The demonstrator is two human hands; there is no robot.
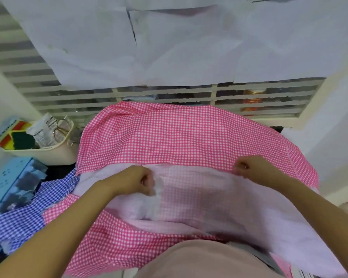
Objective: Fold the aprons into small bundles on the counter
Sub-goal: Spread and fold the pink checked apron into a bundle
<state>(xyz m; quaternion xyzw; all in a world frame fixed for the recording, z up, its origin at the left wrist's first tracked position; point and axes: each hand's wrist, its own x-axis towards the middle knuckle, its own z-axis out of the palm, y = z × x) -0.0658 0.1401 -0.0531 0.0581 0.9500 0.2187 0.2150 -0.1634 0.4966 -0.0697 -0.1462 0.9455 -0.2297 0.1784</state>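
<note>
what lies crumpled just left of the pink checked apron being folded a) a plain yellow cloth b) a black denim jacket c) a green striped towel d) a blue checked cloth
D: the blue-and-white checked cloth lies bunched beside the pink-and-white checked fabric apron, whose pale folded-over edge the left hand and right hand each pinch.

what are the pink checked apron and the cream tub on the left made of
The pink apron: thin woven cloth, probably cotton or a blend, matte; it creases softly and the folded-over underside shows paler. The cream tub: looks like moulded plastic, smooth with a faint sheen, with a rounded rim and stiff walls.
</note>
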